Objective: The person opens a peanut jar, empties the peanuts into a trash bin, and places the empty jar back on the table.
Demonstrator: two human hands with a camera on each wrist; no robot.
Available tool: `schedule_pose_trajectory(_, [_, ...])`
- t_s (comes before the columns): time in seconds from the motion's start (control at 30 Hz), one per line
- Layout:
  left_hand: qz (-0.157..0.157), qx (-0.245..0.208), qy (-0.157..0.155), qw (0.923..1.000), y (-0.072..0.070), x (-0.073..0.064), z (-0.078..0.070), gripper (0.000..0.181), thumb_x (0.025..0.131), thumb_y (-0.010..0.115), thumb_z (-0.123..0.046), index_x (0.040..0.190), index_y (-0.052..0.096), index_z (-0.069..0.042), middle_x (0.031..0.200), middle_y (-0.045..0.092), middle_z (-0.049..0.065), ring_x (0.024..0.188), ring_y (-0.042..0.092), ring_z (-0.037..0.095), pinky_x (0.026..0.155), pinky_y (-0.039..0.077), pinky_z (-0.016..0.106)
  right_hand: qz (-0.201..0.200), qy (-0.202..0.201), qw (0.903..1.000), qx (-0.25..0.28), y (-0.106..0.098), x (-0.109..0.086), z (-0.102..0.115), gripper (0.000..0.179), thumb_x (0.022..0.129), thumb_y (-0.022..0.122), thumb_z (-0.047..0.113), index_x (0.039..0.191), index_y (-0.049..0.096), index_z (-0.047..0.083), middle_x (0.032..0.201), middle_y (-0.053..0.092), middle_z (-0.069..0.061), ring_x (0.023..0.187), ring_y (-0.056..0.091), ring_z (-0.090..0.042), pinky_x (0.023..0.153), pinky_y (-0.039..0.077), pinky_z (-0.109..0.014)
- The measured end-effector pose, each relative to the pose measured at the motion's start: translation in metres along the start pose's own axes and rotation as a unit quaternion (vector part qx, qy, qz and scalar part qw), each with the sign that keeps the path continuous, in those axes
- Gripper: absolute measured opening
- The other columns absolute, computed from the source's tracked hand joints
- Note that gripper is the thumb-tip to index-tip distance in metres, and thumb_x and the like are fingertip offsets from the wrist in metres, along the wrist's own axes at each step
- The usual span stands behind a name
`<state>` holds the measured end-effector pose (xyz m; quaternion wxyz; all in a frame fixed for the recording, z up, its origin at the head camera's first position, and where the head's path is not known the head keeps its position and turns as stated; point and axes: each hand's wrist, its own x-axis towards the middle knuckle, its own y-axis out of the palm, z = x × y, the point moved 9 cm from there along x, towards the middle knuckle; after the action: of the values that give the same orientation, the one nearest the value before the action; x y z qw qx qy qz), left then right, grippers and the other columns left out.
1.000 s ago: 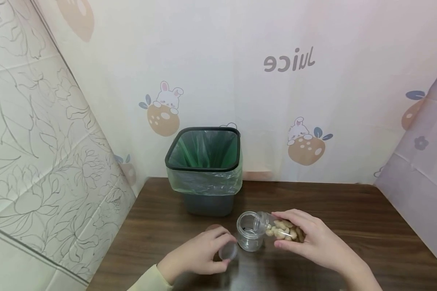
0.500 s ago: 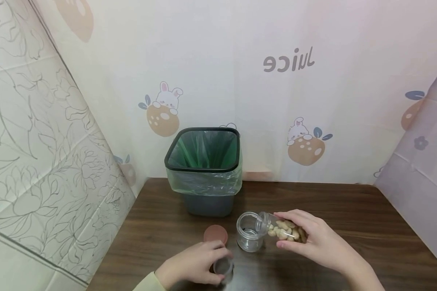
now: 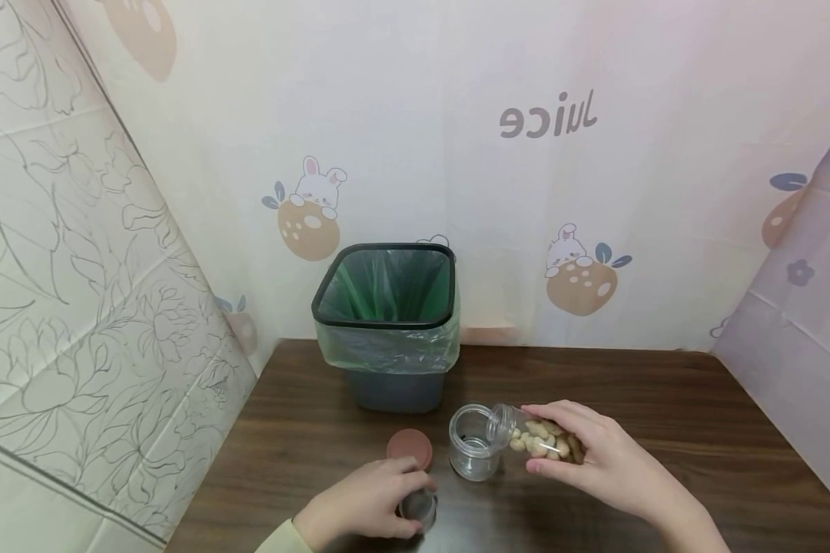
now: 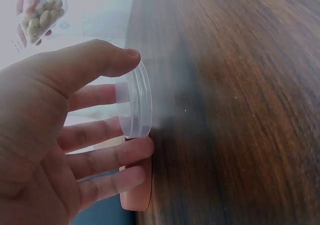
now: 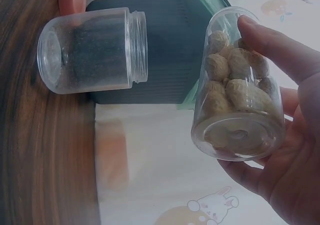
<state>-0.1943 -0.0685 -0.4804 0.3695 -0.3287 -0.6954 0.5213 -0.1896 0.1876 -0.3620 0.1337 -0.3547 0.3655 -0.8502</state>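
Note:
In the head view my left hand is low over the table, its thumb and fingers round a clear plastic lid. The left wrist view shows that lid down at the wood, the thumb at its edge and some fingertips visible through it. My right hand grips a clear jar of peanuts, tipped so its mouth points left and somewhat down. The peanuts sit inside toward its base. That mouth is at the rim of an upright, open clear jar, which looks empty.
A pink round lid lies just beyond my left hand. Behind it stands a dark bin with a green liner bag. Printed curtains rise along the back and sides of the wooden table.
My left hand has moved a little left and toward me with the clear lid, uncovering the pink lid. My right hand and the peanut jar have shifted only slightly right.

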Motion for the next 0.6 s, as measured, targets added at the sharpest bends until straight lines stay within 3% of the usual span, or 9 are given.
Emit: schedule_pose_trajectory(0.6, [0.013, 0.009, -0.009, 0.9998, 0.0059, 0.0014, 0.0063, 0.048, 0.081, 0.093, -0.038, 0.124, 0.076, -0.026, 0.104, 0.062, -0.014, 0.082, 0.055, -0.003, 0.072, 0.046, 0.014, -0.002, -0.012, 0.9999, 0.0, 0.0032, 0.0018, -0.0008, 0.068, 0.082, 0.098, 0.023, 0.143, 0.069, 0.016, 0.127, 0.071, 0.01, 0.098, 0.067, -0.004, 0.085, 0.049, -0.012])
